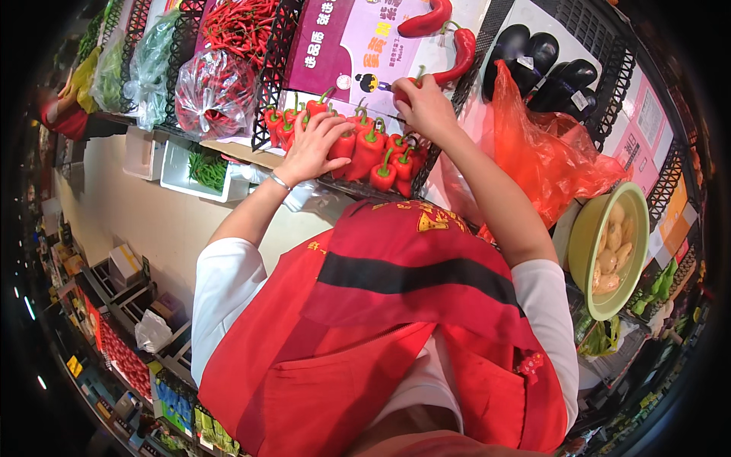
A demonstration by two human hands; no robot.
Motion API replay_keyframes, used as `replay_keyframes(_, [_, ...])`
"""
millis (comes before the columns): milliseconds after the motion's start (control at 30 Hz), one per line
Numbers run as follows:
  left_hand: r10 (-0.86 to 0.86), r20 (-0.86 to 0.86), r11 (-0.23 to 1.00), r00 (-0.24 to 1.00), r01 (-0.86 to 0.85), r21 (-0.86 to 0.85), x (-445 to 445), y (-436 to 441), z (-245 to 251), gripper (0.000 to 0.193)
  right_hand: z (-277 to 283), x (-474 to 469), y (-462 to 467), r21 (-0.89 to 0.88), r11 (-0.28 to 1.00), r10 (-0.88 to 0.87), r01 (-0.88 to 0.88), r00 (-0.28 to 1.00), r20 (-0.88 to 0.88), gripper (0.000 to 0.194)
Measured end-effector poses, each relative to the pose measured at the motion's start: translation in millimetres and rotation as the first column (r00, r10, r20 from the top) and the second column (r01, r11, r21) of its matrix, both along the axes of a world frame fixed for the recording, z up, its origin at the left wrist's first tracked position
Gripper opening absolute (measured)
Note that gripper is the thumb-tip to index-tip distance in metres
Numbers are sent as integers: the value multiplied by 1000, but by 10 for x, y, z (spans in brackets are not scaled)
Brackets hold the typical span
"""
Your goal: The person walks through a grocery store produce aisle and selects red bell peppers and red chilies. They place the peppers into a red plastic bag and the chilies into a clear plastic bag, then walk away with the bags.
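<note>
My left hand [315, 147] lies with spread fingers on red peppers [366, 149] that stand stems up in rows along the near edge of a black plastic crate [267, 97]. Up and to the right, my right hand [424, 104] has its fingers curled around a red pepper [403, 91] near the crate's right side; its green stem shows above the fingers. Beyond that hand, larger curved red peppers [461, 51] lie along the right side. Printed purple cardboard [320, 51] lines the crate.
Left of the crate are bagged red chillies [215, 94] and loose ones [240, 28]. On the right are eggplants [539, 54], a red plastic bag [531, 154] and a yellow-green basin [578, 257] of peeled tubers. A white bin [174, 165] holds green chillies. Another person's arm [64, 105] shows far left.
</note>
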State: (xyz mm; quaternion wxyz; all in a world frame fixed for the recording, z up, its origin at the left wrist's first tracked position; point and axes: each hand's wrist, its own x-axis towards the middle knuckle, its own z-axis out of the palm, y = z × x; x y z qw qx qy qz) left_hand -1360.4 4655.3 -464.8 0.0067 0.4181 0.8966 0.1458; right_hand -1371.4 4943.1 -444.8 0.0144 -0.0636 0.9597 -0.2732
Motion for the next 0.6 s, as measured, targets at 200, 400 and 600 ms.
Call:
replay_keyframes(200, [15,35,990,999,-19,137,-138,84,56,60,658,667,246,-45,974,225,-222,972,74,25])
replay_keyframes(400, [60,-139,944,989,-11,329,-596,533,175,30,262,1052,48,29,968,226,-251,909,350,29])
replay_keyframes(600, [26,161,927,987,-84,365,-1244,1648,12,49,-50,1366,1,241,931,275,-275,961,35,49])
